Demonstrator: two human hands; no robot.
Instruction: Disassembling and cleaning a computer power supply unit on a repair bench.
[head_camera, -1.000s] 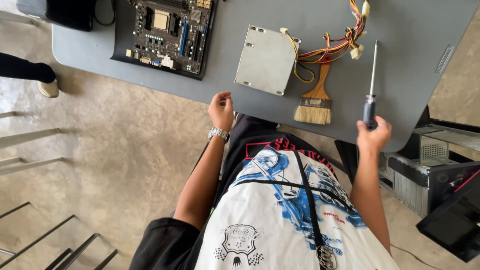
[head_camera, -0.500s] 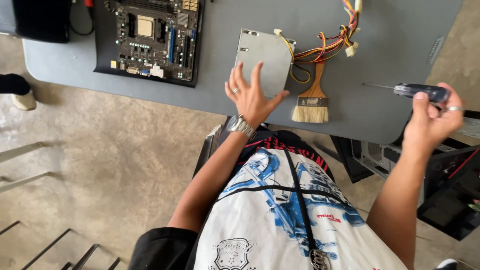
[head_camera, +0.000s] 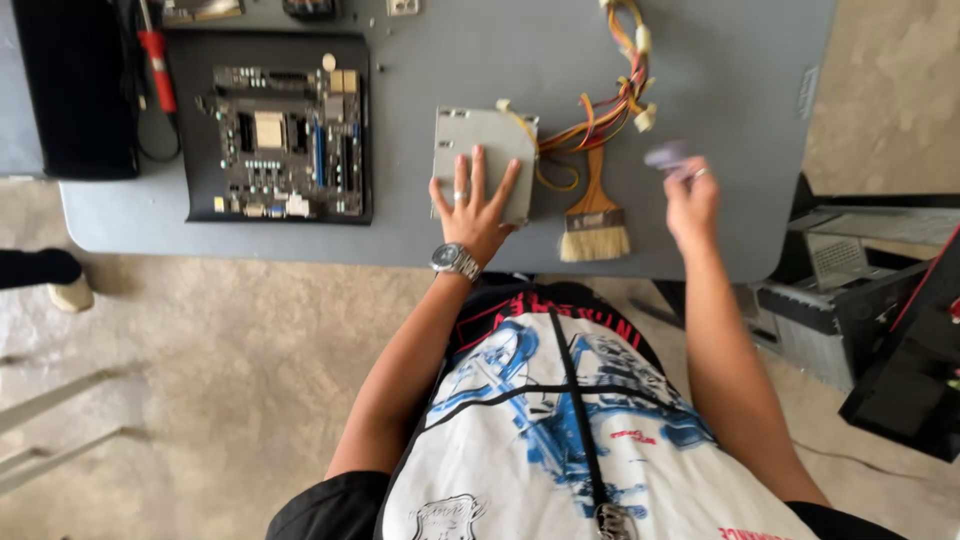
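Grey tabletop (head_camera: 700, 80) over concrete floor. Flat grey metal drive box (head_camera: 470, 150) at near edge, long axis running away from person. Left hand (head_camera: 477, 205) splayed flat on box. Right hand (head_camera: 690, 205) apart to right, closed on blurred screwdriver handle (head_camera: 667, 157). Wooden-handled brush (head_camera: 592, 215) between hands; green motherboard (head_camera: 288, 140) left.

Materials and finishes noted at the surface

The power supply box (head_camera: 482, 160) was dull grey sheet metal; the brush (head_camera: 593, 210) had a varnished wooden handle and pale bristles; the surface (head_camera: 720, 90) was matt grey and smooth; the wiring (head_camera: 600, 110) wore glossy plastic insulation; the wristwatch (head_camera: 456, 260) was polished metal.
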